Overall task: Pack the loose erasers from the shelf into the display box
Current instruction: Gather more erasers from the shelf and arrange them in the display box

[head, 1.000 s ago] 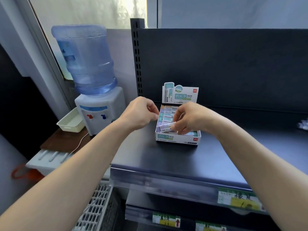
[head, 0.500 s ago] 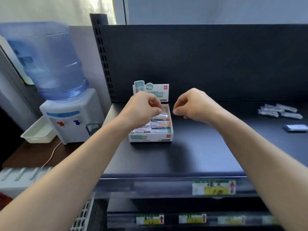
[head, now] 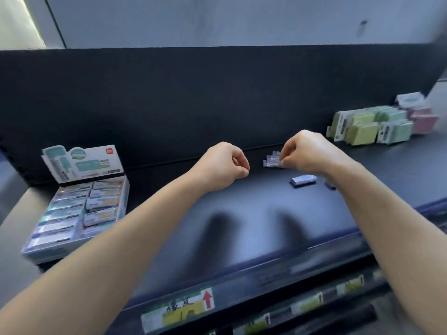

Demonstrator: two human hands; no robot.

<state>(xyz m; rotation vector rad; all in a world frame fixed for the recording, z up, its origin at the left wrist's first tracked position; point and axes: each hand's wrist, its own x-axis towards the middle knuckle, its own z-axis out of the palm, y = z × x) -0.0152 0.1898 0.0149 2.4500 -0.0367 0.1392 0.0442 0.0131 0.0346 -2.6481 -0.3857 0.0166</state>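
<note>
The display box stands at the left end of the dark shelf, its printed header card upright, with rows of wrapped erasers inside. A small pile of loose erasers lies near the shelf's back wall. My right hand is at the pile's right edge, its curled fingertips pinching an eraser there. Another loose eraser lies in front of the pile, and one more peeks out from under my right forearm. My left hand hovers left of the pile, fingers curled, holding nothing.
Green and pink stationery packs stand at the shelf's far right against the back panel. A price strip with a yellow-green label runs along the shelf's front edge, with lower shelves beneath.
My view and both hands have swung right, from the display box to the loose pile. My right hand left its eraser in the box and now reaches the pile.
</note>
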